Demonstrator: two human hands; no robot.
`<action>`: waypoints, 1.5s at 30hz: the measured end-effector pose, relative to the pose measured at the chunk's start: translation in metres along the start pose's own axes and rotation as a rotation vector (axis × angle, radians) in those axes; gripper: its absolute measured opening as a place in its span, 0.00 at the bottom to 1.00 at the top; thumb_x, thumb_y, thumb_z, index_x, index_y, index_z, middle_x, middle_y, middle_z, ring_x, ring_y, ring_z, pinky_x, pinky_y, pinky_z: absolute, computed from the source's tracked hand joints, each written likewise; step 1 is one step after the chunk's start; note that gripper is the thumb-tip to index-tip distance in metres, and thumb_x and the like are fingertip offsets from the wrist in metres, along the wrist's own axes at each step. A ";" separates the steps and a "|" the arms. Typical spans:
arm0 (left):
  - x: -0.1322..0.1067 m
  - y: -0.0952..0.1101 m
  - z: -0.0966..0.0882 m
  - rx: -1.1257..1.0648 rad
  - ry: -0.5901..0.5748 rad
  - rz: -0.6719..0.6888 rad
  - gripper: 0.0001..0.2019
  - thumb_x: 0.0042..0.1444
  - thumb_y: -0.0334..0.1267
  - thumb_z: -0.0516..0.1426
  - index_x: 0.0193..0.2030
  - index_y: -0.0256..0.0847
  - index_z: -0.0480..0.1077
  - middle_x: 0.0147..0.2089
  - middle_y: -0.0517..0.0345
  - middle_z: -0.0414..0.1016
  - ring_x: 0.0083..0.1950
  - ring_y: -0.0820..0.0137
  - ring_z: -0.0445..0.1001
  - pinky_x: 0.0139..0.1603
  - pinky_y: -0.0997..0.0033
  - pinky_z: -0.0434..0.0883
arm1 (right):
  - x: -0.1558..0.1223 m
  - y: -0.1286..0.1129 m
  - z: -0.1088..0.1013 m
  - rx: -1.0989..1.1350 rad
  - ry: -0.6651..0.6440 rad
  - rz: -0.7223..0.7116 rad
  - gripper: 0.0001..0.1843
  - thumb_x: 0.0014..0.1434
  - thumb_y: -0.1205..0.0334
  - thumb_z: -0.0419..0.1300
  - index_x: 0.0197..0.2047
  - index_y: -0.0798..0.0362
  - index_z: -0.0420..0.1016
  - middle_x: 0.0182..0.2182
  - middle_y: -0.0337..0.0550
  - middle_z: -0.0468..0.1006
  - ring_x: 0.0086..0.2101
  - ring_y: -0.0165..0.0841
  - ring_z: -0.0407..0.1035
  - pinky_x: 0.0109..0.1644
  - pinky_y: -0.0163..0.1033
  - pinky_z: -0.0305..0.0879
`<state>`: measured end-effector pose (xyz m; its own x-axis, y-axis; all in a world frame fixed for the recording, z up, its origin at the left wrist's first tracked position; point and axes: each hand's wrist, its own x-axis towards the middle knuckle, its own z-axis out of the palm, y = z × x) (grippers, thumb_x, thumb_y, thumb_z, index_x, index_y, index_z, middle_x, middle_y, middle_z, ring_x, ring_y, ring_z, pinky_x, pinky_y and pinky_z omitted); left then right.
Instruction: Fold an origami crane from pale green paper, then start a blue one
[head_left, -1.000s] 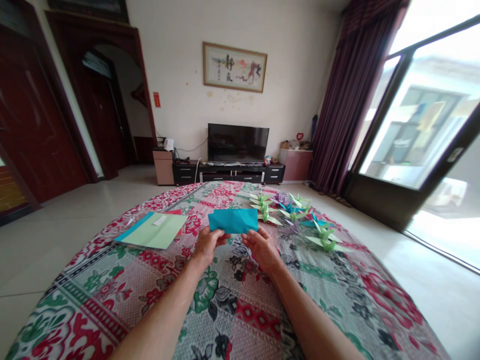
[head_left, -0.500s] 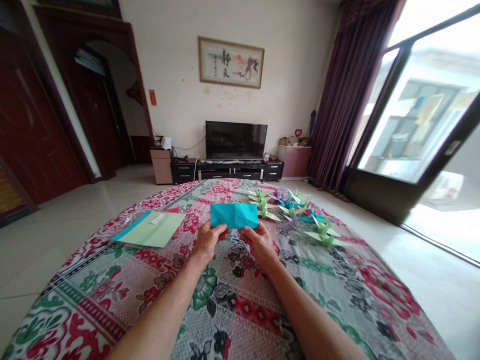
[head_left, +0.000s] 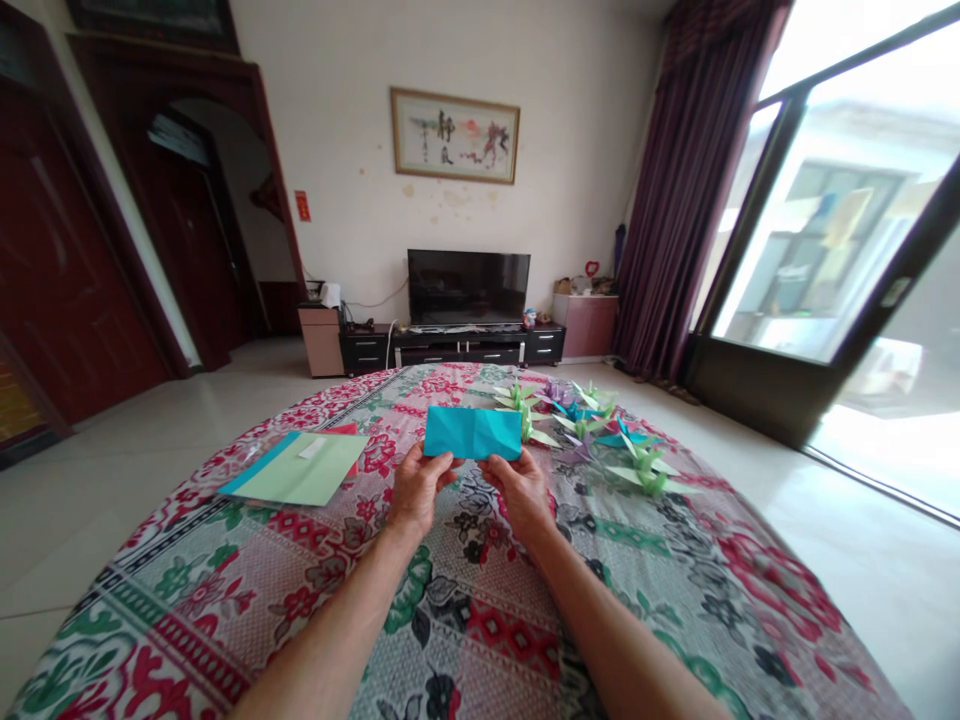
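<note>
A blue sheet of paper point(head_left: 472, 432), folded to a wide rectangle with creases across it, is held up above the table. My left hand point(head_left: 421, 485) pinches its lower left edge, thumb on the near face. At the lower right edge, my right hand point(head_left: 519, 490) grips it the same way. The fingers behind the paper are partly hidden. Beyond and to the right stand several folded paper cranes in green, purple and blue, among them a green crane point(head_left: 651, 475) at the near end.
A stack of coloured paper point(head_left: 307, 470), light green on top, lies on the left of the table. The flowered tablecloth point(head_left: 517, 590) covers the round table. Farther off are a television point(head_left: 469, 288) on a low cabinet point(head_left: 545, 343) and a glass door point(head_left: 810, 240) at right.
The view has shifted slightly. Both hands still hold the blue paper, which sits a touch farther right in the view; its folded shape looks the same.
</note>
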<state>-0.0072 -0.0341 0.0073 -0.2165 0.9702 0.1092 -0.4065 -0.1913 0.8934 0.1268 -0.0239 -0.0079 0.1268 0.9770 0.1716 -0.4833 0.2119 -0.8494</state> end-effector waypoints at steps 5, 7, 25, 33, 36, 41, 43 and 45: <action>-0.001 0.000 -0.001 -0.004 -0.033 0.029 0.22 0.39 0.37 0.63 0.44 0.38 0.67 0.35 0.58 0.75 0.33 0.71 0.76 0.28 0.78 0.70 | 0.002 0.002 -0.001 0.002 0.014 -0.029 0.17 0.41 0.59 0.67 0.35 0.53 0.68 0.26 0.36 0.76 0.28 0.29 0.73 0.33 0.34 0.68; -0.002 0.001 0.002 0.006 -0.002 0.043 0.23 0.39 0.36 0.63 0.45 0.38 0.67 0.34 0.58 0.75 0.32 0.71 0.76 0.27 0.79 0.69 | 0.003 0.003 -0.001 0.005 0.014 -0.039 0.18 0.41 0.59 0.67 0.35 0.53 0.67 0.26 0.35 0.76 0.28 0.29 0.73 0.33 0.34 0.68; 0.008 -0.021 0.021 0.177 0.083 0.182 0.36 0.42 0.33 0.59 0.61 0.41 0.56 0.29 0.61 0.73 0.26 0.72 0.73 0.27 0.75 0.70 | 0.007 0.005 -0.001 -0.144 0.083 -0.167 0.16 0.42 0.61 0.63 0.35 0.54 0.65 0.24 0.33 0.72 0.25 0.28 0.69 0.31 0.35 0.67; 0.011 -0.028 0.016 0.244 0.099 0.197 0.34 0.42 0.32 0.58 0.60 0.40 0.58 0.29 0.60 0.72 0.25 0.72 0.72 0.27 0.74 0.71 | 0.007 0.004 -0.001 -0.192 0.081 -0.143 0.17 0.41 0.58 0.64 0.35 0.54 0.65 0.21 0.32 0.71 0.22 0.26 0.65 0.28 0.33 0.64; 0.011 -0.030 0.015 0.269 0.111 0.207 0.33 0.42 0.33 0.57 0.59 0.40 0.59 0.29 0.61 0.72 0.24 0.72 0.72 0.26 0.74 0.71 | 0.007 0.004 -0.003 -0.227 0.074 -0.141 0.18 0.41 0.58 0.64 0.35 0.53 0.66 0.21 0.32 0.70 0.22 0.27 0.64 0.28 0.33 0.64; 0.012 -0.030 0.013 0.301 0.114 0.205 0.32 0.43 0.32 0.57 0.59 0.40 0.59 0.29 0.60 0.72 0.23 0.73 0.70 0.23 0.76 0.69 | 0.004 0.002 -0.003 -0.248 0.005 -0.114 0.16 0.43 0.58 0.63 0.35 0.54 0.67 0.22 0.34 0.71 0.23 0.27 0.64 0.29 0.33 0.63; 0.013 -0.030 0.013 0.307 0.107 0.210 0.32 0.43 0.32 0.56 0.58 0.40 0.60 0.29 0.61 0.72 0.23 0.73 0.70 0.23 0.76 0.68 | 0.003 0.002 -0.003 -0.237 -0.019 -0.123 0.17 0.43 0.58 0.64 0.36 0.54 0.67 0.23 0.34 0.71 0.23 0.27 0.64 0.29 0.33 0.63; 0.014 -0.030 0.012 0.312 0.097 0.221 0.31 0.42 0.32 0.56 0.57 0.40 0.61 0.27 0.62 0.72 0.23 0.73 0.70 0.23 0.76 0.68 | 0.002 0.001 -0.002 -0.228 -0.034 -0.130 0.18 0.43 0.57 0.64 0.37 0.54 0.67 0.23 0.34 0.71 0.23 0.27 0.63 0.29 0.33 0.62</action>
<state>0.0124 -0.0131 -0.0127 -0.3579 0.8892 0.2851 -0.0546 -0.3247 0.9442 0.1282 -0.0218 -0.0088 0.1445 0.9429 0.3001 -0.2571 0.3286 -0.9088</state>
